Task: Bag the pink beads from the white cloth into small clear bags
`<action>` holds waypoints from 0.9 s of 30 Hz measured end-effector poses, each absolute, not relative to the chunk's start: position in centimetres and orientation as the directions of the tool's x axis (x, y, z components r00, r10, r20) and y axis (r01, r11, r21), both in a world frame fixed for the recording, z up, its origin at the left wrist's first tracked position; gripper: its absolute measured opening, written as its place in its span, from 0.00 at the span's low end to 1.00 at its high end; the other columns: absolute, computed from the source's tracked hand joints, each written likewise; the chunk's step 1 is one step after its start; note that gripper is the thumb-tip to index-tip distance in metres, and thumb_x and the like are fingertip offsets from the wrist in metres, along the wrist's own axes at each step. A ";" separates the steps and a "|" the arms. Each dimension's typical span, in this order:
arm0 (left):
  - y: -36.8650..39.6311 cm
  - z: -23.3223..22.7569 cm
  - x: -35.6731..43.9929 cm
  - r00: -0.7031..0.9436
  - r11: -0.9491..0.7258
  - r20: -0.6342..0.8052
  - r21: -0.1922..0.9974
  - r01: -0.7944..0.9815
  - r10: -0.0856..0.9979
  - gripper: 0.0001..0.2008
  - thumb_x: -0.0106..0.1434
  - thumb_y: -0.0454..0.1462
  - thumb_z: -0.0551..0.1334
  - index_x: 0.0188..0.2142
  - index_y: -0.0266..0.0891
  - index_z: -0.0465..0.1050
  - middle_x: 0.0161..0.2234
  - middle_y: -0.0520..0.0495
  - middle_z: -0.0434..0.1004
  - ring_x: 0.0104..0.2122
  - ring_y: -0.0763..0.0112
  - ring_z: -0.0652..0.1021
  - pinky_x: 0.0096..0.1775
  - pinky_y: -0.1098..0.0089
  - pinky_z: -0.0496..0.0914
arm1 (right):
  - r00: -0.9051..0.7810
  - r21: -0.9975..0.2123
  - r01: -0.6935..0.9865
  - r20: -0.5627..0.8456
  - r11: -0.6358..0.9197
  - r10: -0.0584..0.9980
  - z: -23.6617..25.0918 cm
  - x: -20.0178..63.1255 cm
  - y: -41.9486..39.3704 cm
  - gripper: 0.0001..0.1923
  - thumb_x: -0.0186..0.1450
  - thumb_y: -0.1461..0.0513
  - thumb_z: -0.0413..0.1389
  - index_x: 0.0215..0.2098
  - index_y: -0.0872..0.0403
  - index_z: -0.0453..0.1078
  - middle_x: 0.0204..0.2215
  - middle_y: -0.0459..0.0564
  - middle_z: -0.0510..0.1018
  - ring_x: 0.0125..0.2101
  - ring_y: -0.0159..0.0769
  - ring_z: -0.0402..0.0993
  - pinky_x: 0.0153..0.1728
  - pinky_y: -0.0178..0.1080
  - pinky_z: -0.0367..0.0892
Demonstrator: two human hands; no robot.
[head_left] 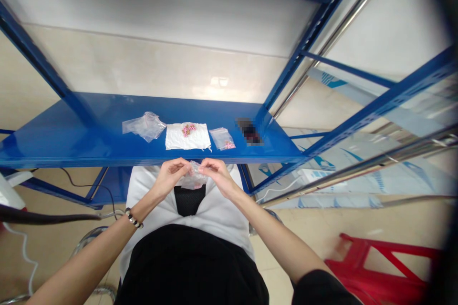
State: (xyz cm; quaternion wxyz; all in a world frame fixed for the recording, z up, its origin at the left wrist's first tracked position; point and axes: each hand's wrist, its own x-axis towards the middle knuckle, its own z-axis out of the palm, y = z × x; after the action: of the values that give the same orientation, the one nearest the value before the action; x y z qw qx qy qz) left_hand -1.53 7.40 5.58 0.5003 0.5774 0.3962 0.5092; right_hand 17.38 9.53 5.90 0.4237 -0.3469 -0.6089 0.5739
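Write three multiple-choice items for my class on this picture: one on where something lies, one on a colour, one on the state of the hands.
1. Where does the white cloth with the small pink pieces lie?
A. on the red stool
B. on the blue shelf
C. on the floor

2. What colour is the stool at the lower right?
A. red
B. green
C. yellow

3. How is the small clear bag held?
A. by the left hand alone
B. it lies unheld on the shelf
C. between both hands

Answers:
1 B: the cloth rests on the blue shelf, between two other clear bags.
2 A: its frame is plainly red.
3 C: the left hand and the right hand both pinch the bag in front of the shelf edge.
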 end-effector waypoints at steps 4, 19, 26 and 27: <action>7.2 5.5 -1.4 0.171 -0.146 0.154 0.988 -0.056 0.973 0.11 0.62 0.42 0.65 0.32 0.35 0.77 0.30 0.46 0.80 0.30 0.70 0.76 0.35 0.72 0.68 | -0.449 -0.996 -0.043 0.093 0.083 0.888 6.1 17.3 9.3 0.11 0.60 0.56 0.61 0.27 0.56 0.72 0.26 0.45 0.73 0.29 0.31 0.67 0.32 0.34 0.60; 6.9 5.8 -1.1 0.215 -0.160 0.164 0.986 -0.039 0.963 0.12 0.62 0.43 0.64 0.30 0.35 0.74 0.27 0.46 0.78 0.29 0.70 0.77 0.35 0.71 0.70 | -0.494 -0.994 -0.002 0.092 0.105 0.865 5.6 17.3 9.4 0.13 0.61 0.54 0.61 0.28 0.56 0.72 0.25 0.46 0.74 0.28 0.31 0.67 0.32 0.34 0.59; 7.1 5.9 -1.3 0.142 -0.200 0.203 0.979 -0.030 0.969 0.11 0.62 0.42 0.64 0.31 0.35 0.73 0.26 0.47 0.78 0.27 0.71 0.76 0.33 0.72 0.70 | -0.420 -0.995 -0.031 0.095 0.090 0.902 5.8 17.3 9.6 0.14 0.61 0.53 0.60 0.28 0.57 0.72 0.27 0.47 0.75 0.29 0.32 0.67 0.33 0.34 0.61; 7.1 5.9 -1.3 0.156 -0.191 0.192 0.981 -0.018 0.969 0.12 0.62 0.43 0.63 0.30 0.35 0.74 0.26 0.47 0.78 0.27 0.70 0.76 0.33 0.72 0.70 | -0.423 -0.995 -0.032 0.101 0.096 0.900 5.8 17.3 9.6 0.15 0.61 0.53 0.60 0.28 0.57 0.72 0.27 0.47 0.75 0.29 0.32 0.68 0.33 0.34 0.61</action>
State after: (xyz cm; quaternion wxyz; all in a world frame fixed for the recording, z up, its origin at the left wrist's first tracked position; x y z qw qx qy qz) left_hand -1.32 7.11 5.88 0.4880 0.5831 0.4077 0.5056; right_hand 17.26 9.57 5.78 0.4066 -0.3509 -0.6187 0.5733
